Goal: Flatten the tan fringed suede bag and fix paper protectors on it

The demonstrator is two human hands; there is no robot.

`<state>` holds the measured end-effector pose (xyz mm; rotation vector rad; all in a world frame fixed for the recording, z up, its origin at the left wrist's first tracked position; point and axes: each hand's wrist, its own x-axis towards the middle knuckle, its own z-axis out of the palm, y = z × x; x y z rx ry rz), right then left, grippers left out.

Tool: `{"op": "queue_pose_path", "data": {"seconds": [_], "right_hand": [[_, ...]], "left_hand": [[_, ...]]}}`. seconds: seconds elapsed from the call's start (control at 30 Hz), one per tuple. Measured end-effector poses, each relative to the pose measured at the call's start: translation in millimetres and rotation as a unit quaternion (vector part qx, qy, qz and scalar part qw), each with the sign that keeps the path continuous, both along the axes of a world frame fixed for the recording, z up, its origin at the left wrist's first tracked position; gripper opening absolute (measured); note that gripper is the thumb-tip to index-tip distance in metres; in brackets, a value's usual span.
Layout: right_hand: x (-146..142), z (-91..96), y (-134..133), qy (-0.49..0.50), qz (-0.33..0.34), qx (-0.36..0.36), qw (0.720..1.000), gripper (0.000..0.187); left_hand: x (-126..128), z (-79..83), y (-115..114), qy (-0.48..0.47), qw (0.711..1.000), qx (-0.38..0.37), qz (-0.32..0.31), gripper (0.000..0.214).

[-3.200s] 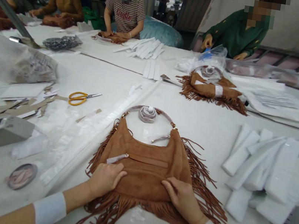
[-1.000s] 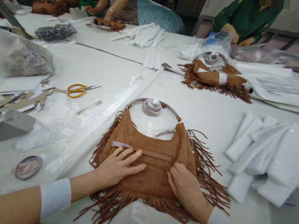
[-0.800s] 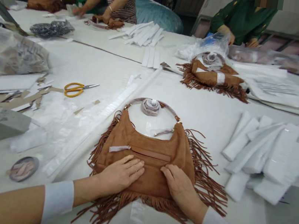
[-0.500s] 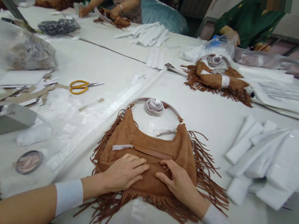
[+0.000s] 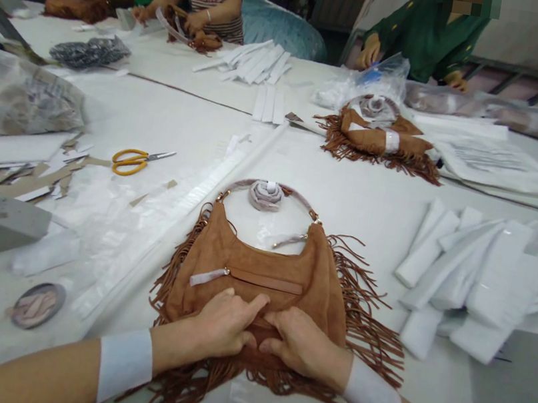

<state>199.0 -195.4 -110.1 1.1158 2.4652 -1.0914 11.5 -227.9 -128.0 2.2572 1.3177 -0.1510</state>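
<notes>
Brown bag [image 5: 249,263] lies on a table [image 5: 359,208]. From afar, I see the left hand [image 5: 225,324] and right hand [image 5: 301,342] touch it, half curled; I can't tell if they pinch.

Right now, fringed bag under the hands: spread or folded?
Spread: the bag lies with its zip strip facing up and fringe splayed out at both sides. Part of it is hidden.

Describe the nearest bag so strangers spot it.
On the white table, look nearest the camera. There the left hand and right hand touch a brown fringed bag. It lies spread out, while the folded bag beyond wears a white band.
</notes>
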Motion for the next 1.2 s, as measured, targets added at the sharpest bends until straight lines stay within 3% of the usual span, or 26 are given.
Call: {"op": "queue_pose_path", "data": {"seconds": [0.2,0.33,0.5,0.67,0.83,1.03,1.1,1.2], "right_hand": [[46.9,-5.3,2.3,-0.074,-0.053,0.072,0.993,0.024],[66.8,-23.0,-11.7,-0.039,-0.109,0.119,0.986,0.033],[69.7,-44.5,-32.8,0.074,-0.188,0.201,0.959,0.039],[66.0,-51.9,-42.4,0.110,-0.229,0.252,0.934,0.034],[57.7,-57.0,-45.8,0.116,-0.274,0.276,0.914,0.027],[51.8,-62.9,-44.7,0.123,-0.320,0.322,0.882,0.021],[52.8,-61.7,-42.0,0.108,-0.307,0.326,0.888,0.020],[55.2,-55.1,-34.5,0.066,-0.241,0.324,0.913,0.020]], "left_hand": [[-27.0,-2.6,-0.8,0.063,0.997,0.013,0.044,0.046],[-46.5,-9.8,-7.0,0.068,0.995,0.042,0.064,0.046],[-59.9,-18.1,-22.6,0.056,0.987,0.122,0.093,0.042],[-60.3,-28.5,-41.7,0.047,0.960,0.233,0.148,0.033],[-55.8,-34.4,-42.6,0.031,0.951,0.239,0.195,0.025],[-56.4,-35.9,-39.1,0.015,0.954,0.234,0.185,0.022],[-56.0,-32.2,-39.5,0.037,0.950,0.260,0.171,0.024],[-54.9,-24.0,-35.3,0.056,0.954,0.287,0.058,0.039]]}}
